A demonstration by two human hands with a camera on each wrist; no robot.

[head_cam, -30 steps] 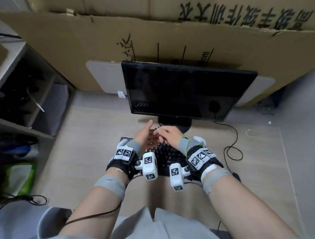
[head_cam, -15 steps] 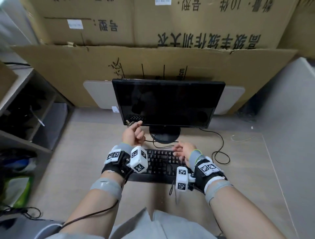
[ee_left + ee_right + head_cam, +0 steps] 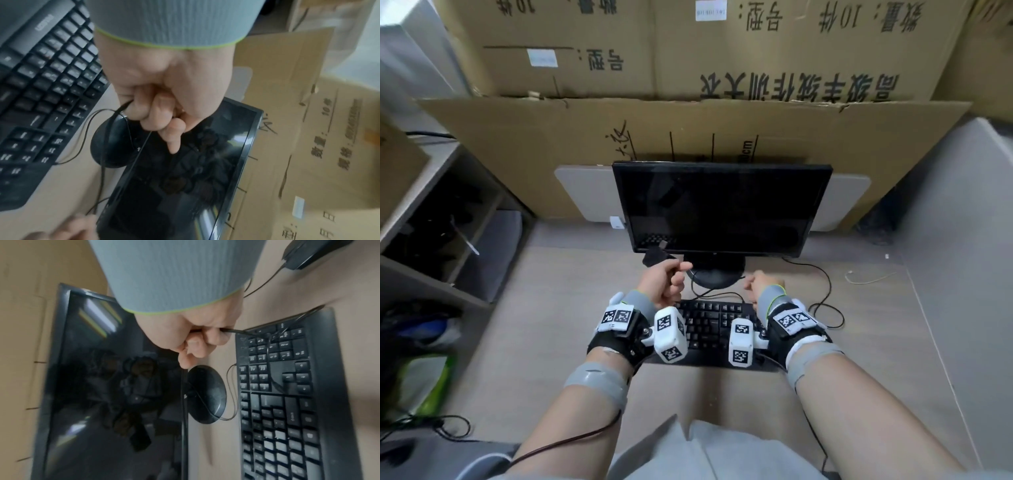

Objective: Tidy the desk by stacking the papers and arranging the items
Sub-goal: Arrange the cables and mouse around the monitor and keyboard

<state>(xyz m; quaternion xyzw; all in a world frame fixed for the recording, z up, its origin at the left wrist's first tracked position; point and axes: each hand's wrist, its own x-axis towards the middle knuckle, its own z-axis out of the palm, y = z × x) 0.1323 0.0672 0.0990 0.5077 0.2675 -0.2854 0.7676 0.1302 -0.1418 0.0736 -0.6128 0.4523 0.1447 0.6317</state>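
A thin black cable (image 3: 710, 292) runs across the desk between the black keyboard (image 3: 709, 329) and the monitor's round base (image 3: 717, 275). My left hand (image 3: 666, 282) is curled round the cable (image 3: 127, 104), with a dark plug end sticking out above the fist, close under the monitor (image 3: 722, 212). My right hand (image 3: 762, 286) grips the same tangle of cable (image 3: 236, 331) by the keyboard's far right corner. In the right wrist view, cable loops lie over the keyboard (image 3: 287, 402). No papers are in view.
Large cardboard boxes (image 3: 722, 68) stand behind the monitor. An open shelf unit (image 3: 431, 222) is at the left, a grey wall at the right. A white wire (image 3: 869, 280) lies on the desk at the right. A black mouse (image 3: 304, 254) sits beside the keyboard.
The hands were together over the keyboard's far edge and have drawn apart. The left rose toward the monitor with the cable end; the right moved right. The head view has tipped upward.
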